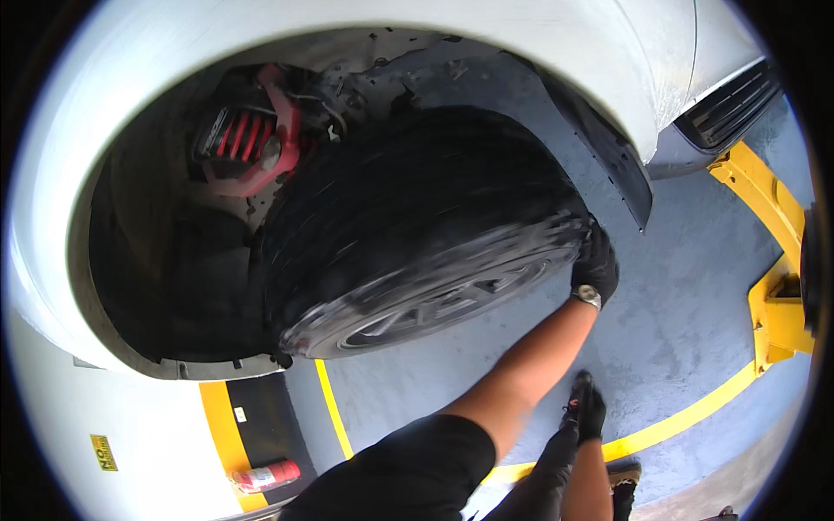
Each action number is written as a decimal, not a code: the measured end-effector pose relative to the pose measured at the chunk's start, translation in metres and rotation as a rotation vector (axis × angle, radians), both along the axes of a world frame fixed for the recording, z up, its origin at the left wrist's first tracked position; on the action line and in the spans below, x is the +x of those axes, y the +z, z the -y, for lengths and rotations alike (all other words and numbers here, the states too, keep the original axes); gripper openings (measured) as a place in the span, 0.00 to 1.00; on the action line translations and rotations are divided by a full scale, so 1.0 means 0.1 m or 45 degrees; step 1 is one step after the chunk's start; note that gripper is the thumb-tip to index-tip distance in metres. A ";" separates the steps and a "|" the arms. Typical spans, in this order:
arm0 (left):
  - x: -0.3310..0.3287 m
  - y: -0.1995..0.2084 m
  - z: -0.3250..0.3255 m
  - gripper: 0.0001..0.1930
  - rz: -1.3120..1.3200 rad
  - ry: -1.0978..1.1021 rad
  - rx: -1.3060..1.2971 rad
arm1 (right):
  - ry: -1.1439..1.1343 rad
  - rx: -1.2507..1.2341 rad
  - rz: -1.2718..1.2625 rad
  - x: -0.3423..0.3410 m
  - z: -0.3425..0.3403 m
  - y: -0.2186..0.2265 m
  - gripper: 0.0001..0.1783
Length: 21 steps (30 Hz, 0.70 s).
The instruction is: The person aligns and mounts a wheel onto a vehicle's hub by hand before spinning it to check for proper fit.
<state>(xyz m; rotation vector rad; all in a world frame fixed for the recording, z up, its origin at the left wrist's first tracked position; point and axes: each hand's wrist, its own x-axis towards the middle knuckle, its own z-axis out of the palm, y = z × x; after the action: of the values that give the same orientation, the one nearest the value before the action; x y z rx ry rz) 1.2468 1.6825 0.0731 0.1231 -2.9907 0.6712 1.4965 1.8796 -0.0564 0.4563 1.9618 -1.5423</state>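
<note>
A large black car wheel [426, 187] stands tilted within the wheel arch of a white car, its tread toward the arch and its grey spoked rim [452, 300] facing down and outward. Motion blurs it slightly. My left hand [596, 260], black-gloved with a watch at the wrist, grips the tyre's right edge; its fingertips are partly hidden. My right hand [592, 415], also in a black glove, hangs low beside my dark-trousered leg, apart from the wheel. Its fingers are too dark to make out. Whether the wheel sits on its hub is hidden.
Behind the wheel, a red suspension arm [285, 130] and red coil spring [243, 136] show. White bodywork [200, 35] curves overhead; a dark liner flap [608, 156] hangs down. A yellow lift arm [769, 200] stands at right. A red fire extinguisher [267, 476] is at lower left.
</note>
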 end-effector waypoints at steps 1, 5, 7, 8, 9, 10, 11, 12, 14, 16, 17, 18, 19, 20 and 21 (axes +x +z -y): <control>0.18 -0.22 -0.13 0.27 0.308 0.047 0.361 | 0.264 0.035 -0.157 0.33 -0.38 0.02 0.17; 1.24 -0.89 -0.51 0.35 1.239 0.239 1.492 | -0.193 0.073 0.149 1.26 -1.65 0.15 0.13; 2.20 -0.98 -0.68 0.32 0.844 0.349 1.685 | -0.594 0.105 0.372 1.49 -2.10 0.19 0.13; 2.67 -0.98 -0.61 0.35 1.144 0.370 1.916 | -0.595 0.268 0.537 1.50 -2.31 0.20 0.17; 3.10 -0.98 -0.60 0.35 1.342 0.504 1.850 | -0.587 0.165 0.437 1.60 -2.45 0.22 0.20; 3.67 -0.89 -0.55 0.35 1.271 0.463 1.488 | -0.581 0.173 0.390 1.64 -2.56 0.22 0.22; 4.09 -0.86 -0.45 0.36 1.428 0.587 1.434 | -0.439 0.281 0.324 1.67 -2.64 0.21 0.24; 4.49 -0.82 -0.33 0.36 1.490 0.655 1.424 | -0.314 0.498 0.315 1.66 -2.71 0.20 0.25; 5.08 -0.82 -0.03 0.34 1.698 0.724 1.315 | -0.281 0.447 0.327 1.69 -2.69 0.15 0.25; 5.40 -0.88 0.30 0.29 1.671 0.510 1.157 | -0.340 0.445 0.373 1.67 -2.53 0.08 0.20; 5.48 -0.90 0.46 0.28 1.604 0.540 1.099 | -0.343 0.401 0.407 1.66 -2.40 0.05 0.20; 5.48 -0.93 0.62 0.28 1.572 0.693 1.223 | -0.297 0.375 0.415 1.62 -2.26 0.02 0.19; 5.44 -0.94 0.76 0.27 1.440 0.658 1.222 | -0.181 0.304 0.274 1.60 -2.10 0.00 0.18; 5.37 -0.94 0.90 0.26 1.343 0.688 1.291 | -0.138 0.326 0.241 1.55 -1.93 -0.01 0.18; 5.27 -0.93 1.02 0.26 1.232 0.772 1.455 | -0.053 0.273 0.120 1.50 -1.78 0.01 0.18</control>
<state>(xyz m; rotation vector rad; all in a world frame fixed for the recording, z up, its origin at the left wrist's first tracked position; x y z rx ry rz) 1.7740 1.5810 -0.0196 1.0161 -3.7147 -1.5023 1.6469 2.0573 -0.0558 0.6502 2.0637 -1.3146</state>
